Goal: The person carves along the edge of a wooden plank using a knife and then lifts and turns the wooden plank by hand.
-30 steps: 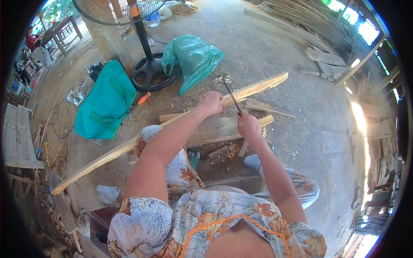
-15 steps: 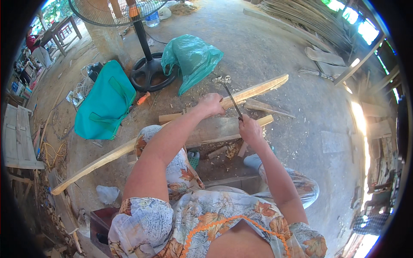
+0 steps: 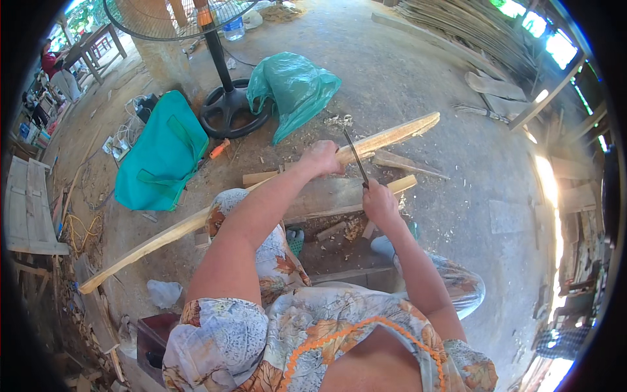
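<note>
A long, slightly curved strip of pale wood [image 3: 147,247] runs slantwise from the lower left, past my left leg, up to the right. My left hand [image 3: 320,159] is closed round it near its upper part. In my right hand [image 3: 380,199] is a long, thin, dark blade [image 3: 356,155], gripped at its near end. Whether it is a knife or a file I cannot tell. The blade crosses the strip just right of my left hand, its tip pointing away. Beneath lies a wide wooden board [image 3: 326,195] between my legs.
Wood chips [image 3: 353,228] and offcuts [image 3: 408,164] lie on the floor. Ahead are a green plastic bag [image 3: 290,91], a fan's round base [image 3: 233,112], a teal bag [image 3: 160,157] and an orange-handled tool [image 3: 220,149]. A person [image 3: 52,65] is at the far left.
The blade has turned slightly over the strip, and its side shows broader and more curved. Both hands keep nearly the same places and grips.
</note>
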The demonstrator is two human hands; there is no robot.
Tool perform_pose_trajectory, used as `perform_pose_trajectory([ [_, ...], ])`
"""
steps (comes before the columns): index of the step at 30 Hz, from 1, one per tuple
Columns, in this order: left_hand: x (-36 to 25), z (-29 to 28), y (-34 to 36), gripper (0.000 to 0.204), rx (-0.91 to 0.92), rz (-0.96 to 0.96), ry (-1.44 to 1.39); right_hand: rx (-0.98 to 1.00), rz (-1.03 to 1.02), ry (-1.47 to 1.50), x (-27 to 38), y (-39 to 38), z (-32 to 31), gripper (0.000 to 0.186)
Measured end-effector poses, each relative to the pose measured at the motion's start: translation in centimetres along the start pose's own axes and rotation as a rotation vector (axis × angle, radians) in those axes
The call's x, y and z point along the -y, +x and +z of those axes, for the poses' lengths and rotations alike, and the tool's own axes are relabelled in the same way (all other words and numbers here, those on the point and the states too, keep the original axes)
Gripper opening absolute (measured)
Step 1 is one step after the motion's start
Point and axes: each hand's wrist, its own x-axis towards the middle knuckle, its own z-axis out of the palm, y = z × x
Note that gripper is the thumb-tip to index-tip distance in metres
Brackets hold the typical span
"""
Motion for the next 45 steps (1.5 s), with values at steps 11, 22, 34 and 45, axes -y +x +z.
perform_pose_trajectory([
  [11, 0.5, -0.5, 1.0, 0.037, 0.114, 0.028, -0.140, -0.040, -0.037, 0.030, -0.8, 0.4, -0.2, 0.019],
  [22, 0.7, 0.9, 1.6, 0.037, 0.053, 0.021, -0.041, -0.113, -0.069, 0.067, -1.2, 1.2, 0.9, 0.018],
  [34, -0.1, 0.4, 0.7, 0.039, 0.054, 0.007, -0.001, -0.115, -0.028, 0.094, -0.9, -0.1, 1.6, 0.022],
  [45, 0.2, 0.8, 1.0, 0.034, -0.004, 0.024, 0.034, -0.073, -0.032, 0.107, -0.9, 0.4, 1.1, 0.023],
])
